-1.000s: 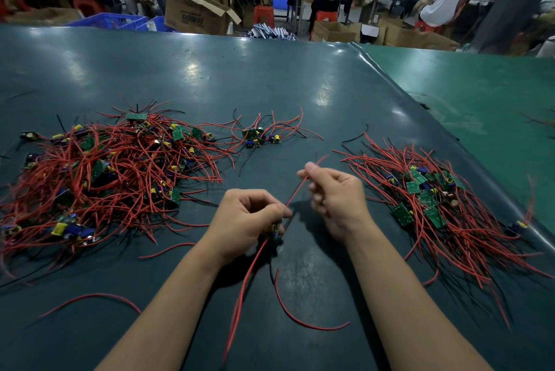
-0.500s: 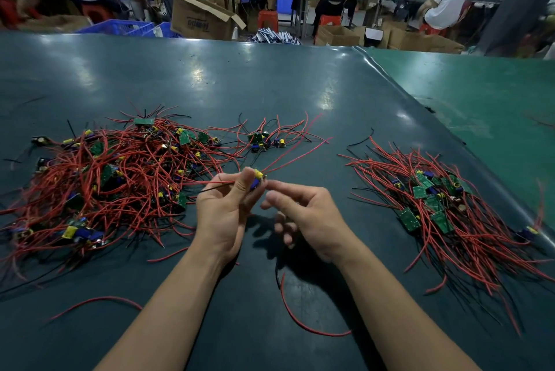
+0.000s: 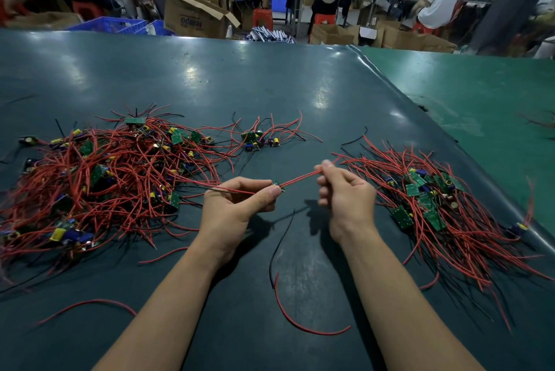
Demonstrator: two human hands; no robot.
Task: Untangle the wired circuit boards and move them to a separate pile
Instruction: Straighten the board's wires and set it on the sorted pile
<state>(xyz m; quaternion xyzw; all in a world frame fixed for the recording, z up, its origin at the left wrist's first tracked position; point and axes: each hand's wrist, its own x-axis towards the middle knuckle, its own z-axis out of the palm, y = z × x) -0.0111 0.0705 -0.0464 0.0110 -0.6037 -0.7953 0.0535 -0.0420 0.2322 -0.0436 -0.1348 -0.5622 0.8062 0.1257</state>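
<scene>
From the head camera, a dark teal, glossy counter [image 3: 210, 76] carries two heaps of small green circuit boards with long red and black wires. The big tangled heap [image 3: 99, 181] lies on the left side, and the smaller sorted pile [image 3: 444, 205] lies on the right, near the counter's edge where a lighter green surface [image 3: 480, 94] adjoins it. A small separate cluster of boards and wires [image 3: 258, 138] sits between them, farther from the person.

Both hands are raised in the middle, between the two heaps. The left hand [image 3: 234, 208] has a narrow grip: thumb and forefinger pinch one small green circuit board [image 3: 277, 185] at its fingertips, with thin wires trailing left from the hand toward the tangled heap. From that board a red wire pair [image 3: 300, 179] runs up and to the right, drawn straight, into the right hand [image 3: 345, 199]. The right hand's grip is closed on the wires, which are pinched between thumb and forefinger, with the wire ends poking out past the fingers toward the sorted pile.

On the counter near the forearms lie loose pieces: a curved red wire [image 3: 303, 325] with a thin black wire [image 3: 279, 247] above it, and another loose red wire [image 3: 87, 306] at lower left.

Beyond the counter's far edge stand open brown cardboard boxes [image 3: 192, 18], a blue plastic crate [image 3: 111, 25] and red stools [image 3: 262, 18], with seated and standing people at other benches.
</scene>
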